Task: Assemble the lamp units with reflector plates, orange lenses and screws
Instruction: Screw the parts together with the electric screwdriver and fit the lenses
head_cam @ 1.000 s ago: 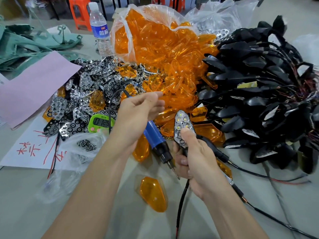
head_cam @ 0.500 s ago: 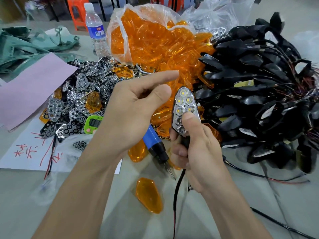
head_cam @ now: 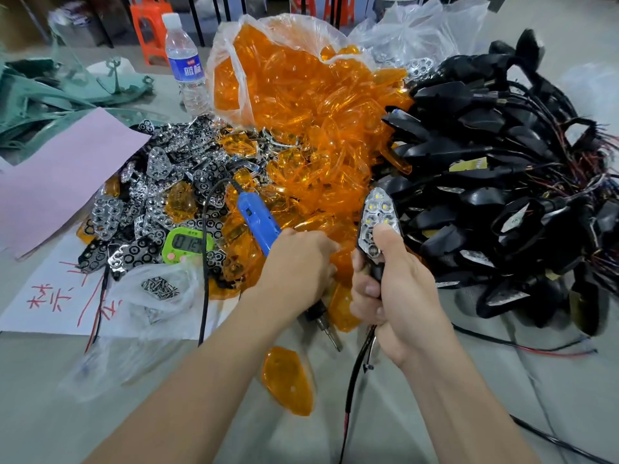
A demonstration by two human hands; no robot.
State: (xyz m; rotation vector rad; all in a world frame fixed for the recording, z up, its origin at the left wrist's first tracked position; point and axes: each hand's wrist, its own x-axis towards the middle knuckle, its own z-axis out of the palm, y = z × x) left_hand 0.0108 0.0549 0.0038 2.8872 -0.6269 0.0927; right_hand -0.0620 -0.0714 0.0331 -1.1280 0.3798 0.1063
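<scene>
While the right hand (head_cam: 398,293) grips a black lamp unit (head_cam: 375,271) upright by its stem, its thumb presses a silver reflector plate (head_cam: 377,211) into the housing, with white LEDs showing through the plate's holes. The unit is held above the worktop (head_cam: 100,423), just in front of a heap of black lamp housings (head_cam: 502,195), and its wire (head_cam: 351,390) trails down toward the viewer.

The left hand (head_cam: 298,262) is curled around a blue electric screwdriver (head_cam: 258,222) and reaches into the edge of a large pile of orange lenses (head_cam: 301,135) spilling from a clear bag. Its fingertips are hidden among the lenses, so I cannot tell whether they have one. The two hands are close together but not touching.

A single orange lens (head_cam: 288,380) lies loose on the worktop near the forearms. To the left are scattered reflector plates (head_cam: 157,195), a small bag of screws (head_cam: 160,288) and a green timer (head_cam: 187,244).

Risks, as I judge them: the plate is held only by the thumb and could shift out of its seat. The screwdriver bit points down close to the right hand and could jab it or catch the wire. Digging one-handed could also send lenses sliding off the pile.
</scene>
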